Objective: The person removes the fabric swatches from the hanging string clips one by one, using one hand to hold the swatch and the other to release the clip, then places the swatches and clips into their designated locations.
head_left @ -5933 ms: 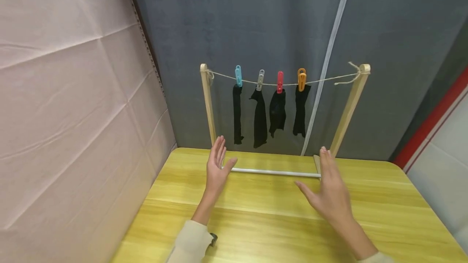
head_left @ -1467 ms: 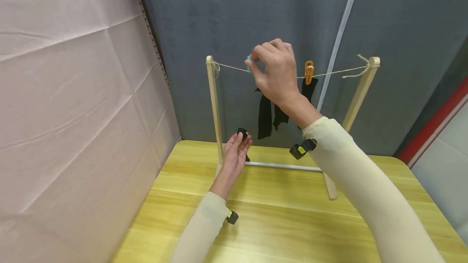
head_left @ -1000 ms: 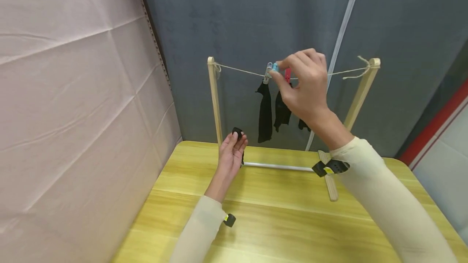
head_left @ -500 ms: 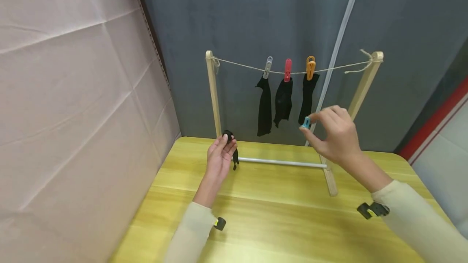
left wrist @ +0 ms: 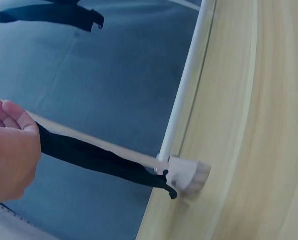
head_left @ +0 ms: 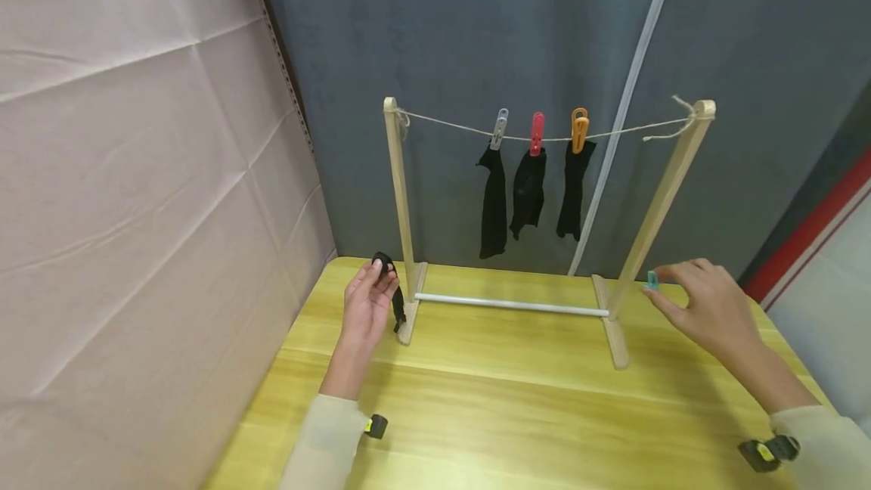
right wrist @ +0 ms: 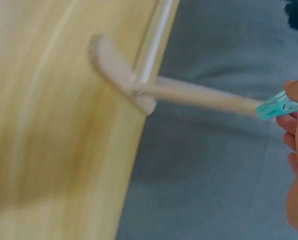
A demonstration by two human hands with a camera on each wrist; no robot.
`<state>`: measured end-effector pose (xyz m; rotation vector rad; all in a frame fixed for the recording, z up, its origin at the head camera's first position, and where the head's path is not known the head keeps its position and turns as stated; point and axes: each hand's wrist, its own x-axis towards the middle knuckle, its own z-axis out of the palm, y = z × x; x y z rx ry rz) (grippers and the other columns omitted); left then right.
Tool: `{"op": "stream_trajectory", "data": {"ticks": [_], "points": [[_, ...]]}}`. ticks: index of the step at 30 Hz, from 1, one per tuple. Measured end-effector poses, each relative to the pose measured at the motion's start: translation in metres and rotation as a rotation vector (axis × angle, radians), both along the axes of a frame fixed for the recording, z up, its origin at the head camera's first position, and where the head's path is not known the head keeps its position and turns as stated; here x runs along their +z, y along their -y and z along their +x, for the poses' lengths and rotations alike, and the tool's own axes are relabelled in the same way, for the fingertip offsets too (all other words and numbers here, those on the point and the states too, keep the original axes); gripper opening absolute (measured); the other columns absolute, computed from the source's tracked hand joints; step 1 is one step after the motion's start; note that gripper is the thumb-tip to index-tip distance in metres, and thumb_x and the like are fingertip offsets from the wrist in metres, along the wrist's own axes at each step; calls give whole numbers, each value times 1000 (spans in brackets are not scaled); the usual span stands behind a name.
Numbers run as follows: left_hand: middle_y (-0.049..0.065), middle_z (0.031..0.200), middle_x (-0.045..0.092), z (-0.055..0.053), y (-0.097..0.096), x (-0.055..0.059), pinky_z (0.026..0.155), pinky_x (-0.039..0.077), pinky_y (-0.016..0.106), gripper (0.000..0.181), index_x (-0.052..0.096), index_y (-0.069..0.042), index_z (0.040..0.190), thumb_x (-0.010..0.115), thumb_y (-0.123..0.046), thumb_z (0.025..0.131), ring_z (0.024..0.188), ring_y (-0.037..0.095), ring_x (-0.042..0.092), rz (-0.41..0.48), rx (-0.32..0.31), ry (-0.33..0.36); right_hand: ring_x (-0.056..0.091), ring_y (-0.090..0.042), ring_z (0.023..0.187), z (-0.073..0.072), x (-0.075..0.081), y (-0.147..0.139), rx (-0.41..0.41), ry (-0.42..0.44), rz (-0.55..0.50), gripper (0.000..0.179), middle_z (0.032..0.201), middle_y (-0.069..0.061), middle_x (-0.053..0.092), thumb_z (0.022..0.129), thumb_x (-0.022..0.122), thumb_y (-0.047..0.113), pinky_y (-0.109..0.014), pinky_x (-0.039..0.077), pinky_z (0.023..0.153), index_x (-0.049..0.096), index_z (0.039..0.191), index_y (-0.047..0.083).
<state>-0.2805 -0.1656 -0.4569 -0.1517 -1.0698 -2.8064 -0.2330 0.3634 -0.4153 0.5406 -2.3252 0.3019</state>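
Left of the wooden frame, my left hand [head_left: 365,308] pinches the top of a black cloth strip [head_left: 398,305] between thumb and fingers. In the left wrist view the strip [left wrist: 89,152] slants from the hand toward the foot of the frame. Out to the right, the thumb and fingertips of my right hand [head_left: 714,312] pinch a light blue clothespin [head_left: 652,280], its end showing in the right wrist view. From the string [head_left: 449,124] hang three more black cloths [head_left: 493,203], held by a grey clothespin [head_left: 500,129], a red clothespin [head_left: 537,134] and an orange clothespin [head_left: 580,131].
The frame has a left post [head_left: 400,195], a right post [head_left: 661,210] and a white rod [head_left: 510,305] low between its feet. It stands near the back of the yellow wood table [head_left: 503,399]. Behind hangs a grey curtain [head_left: 476,29]; a pale fabric wall [head_left: 150,172] is at the left.
The leftmost cloth and its blue clothespin have come off the string. The right hand has carried the clothespin down and right; the left hand has moved the cloth left, outside the left post.
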Motion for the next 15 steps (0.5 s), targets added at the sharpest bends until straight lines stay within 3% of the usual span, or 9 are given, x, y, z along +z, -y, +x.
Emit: {"op": "stream_trajectory", "data": {"ticks": [6, 10, 12, 15], "points": [[7, 93, 70, -2, 18, -5, 83, 63, 26, 10, 59, -8, 98, 61, -10, 108, 79, 13, 70, 21, 57, 29, 67, -36, 89, 8, -27, -24, -66, 78, 30, 28, 92, -10, 77, 76, 93, 18, -55, 52, 69, 77, 96, 8], [6, 95, 69, -5, 33, -10, 86, 62, 26, 10, 59, -9, 98, 61, -11, 108, 83, 14, 69, -15, 66, 36, 67, -35, 88, 10, -42, -37, -91, 146, 44, 29, 93, -9, 77, 76, 94, 18, -53, 54, 66, 77, 97, 8], [6, 96, 68, -6, 43, -14, 88, 61, 27, 10, 59, -9, 99, 59, -12, 109, 85, 15, 69, -43, 60, 44, 68, -36, 87, 10, -47, -45, -106, 220, 40, 28, 93, -9, 78, 79, 92, 20, -53, 55, 66, 77, 99, 8], [4, 97, 67, -6, 56, -22, 88, 60, 27, 11, 61, -10, 99, 58, -13, 109, 87, 15, 67, -100, 47, 80, 70, -38, 87, 10, -51, -58, -133, 400, 28, 26, 95, -10, 79, 88, 86, 26, -53, 57, 65, 76, 102, 8]]}}
